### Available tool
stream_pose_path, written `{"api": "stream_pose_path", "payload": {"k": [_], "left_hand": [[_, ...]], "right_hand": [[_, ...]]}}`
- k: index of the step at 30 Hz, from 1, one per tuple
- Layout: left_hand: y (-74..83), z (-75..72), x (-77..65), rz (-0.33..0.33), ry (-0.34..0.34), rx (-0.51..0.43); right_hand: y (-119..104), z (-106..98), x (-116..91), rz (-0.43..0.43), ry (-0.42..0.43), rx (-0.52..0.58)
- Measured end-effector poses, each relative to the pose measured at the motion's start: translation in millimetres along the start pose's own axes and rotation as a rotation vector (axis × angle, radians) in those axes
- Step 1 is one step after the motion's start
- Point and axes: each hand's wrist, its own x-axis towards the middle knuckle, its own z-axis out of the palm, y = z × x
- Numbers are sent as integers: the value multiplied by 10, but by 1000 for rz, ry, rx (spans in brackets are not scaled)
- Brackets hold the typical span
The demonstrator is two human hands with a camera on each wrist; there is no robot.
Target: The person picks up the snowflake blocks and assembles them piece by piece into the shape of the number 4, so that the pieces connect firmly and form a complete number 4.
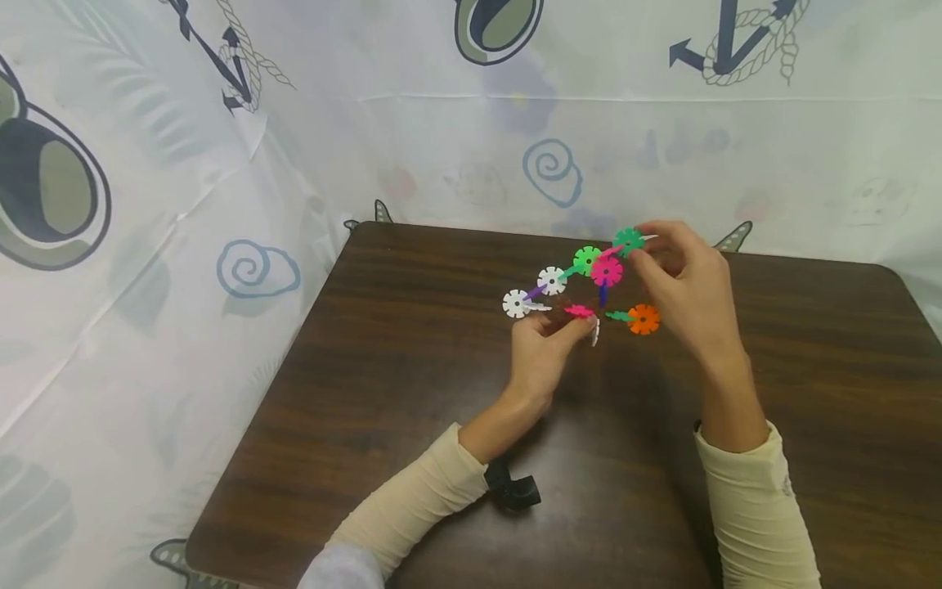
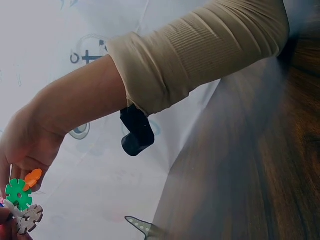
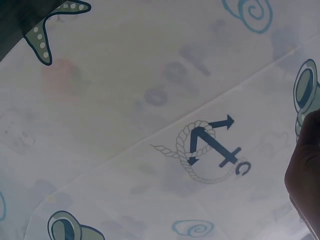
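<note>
A toy structure of plastic snowflake discs is held above the dark wooden table (image 1: pixel 383 384). It joins two white discs (image 1: pixel 516 303), a light green disc (image 1: pixel 586 260), a magenta disc (image 1: pixel 607 272), a dark green disc (image 1: pixel 629 240), an orange disc (image 1: pixel 643 319) and a flat pink disc (image 1: pixel 579 311). My left hand (image 1: pixel 567 325) pinches the structure from below at the pink disc. My right hand (image 1: pixel 648 249) pinches the dark green disc at the top right. In the left wrist view, the green disc (image 2: pixel 18 194) and the orange disc (image 2: pixel 33 178) show under the right hand (image 2: pixel 25 145).
A white sheet printed with anchors (image 1: pixel 736 41) and spirals (image 1: pixel 552 172) hangs behind and to the left of the table. A black camera (image 1: pixel 513 488) sits at my left wrist. The right wrist view shows only the sheet and an anchor print (image 3: pixel 207 145).
</note>
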Motion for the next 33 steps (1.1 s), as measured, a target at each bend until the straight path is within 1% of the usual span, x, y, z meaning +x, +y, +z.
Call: {"api": "stream_pose_path", "payload": {"k": [9, 16, 26, 33], "left_hand": [[-40, -18, -11, -12, -7, 7], [-62, -5, 4, -25, 0, -8], [-95, -24, 30, -35, 2, 47], [-136, -23, 11, -62, 10, 42]], "right_hand": [[9, 6, -3, 51, -55, -31], [51, 11, 8, 75, -70, -60], [94, 12, 48, 125, -115, -66], [158, 19, 48, 157, -171, -110]]}}
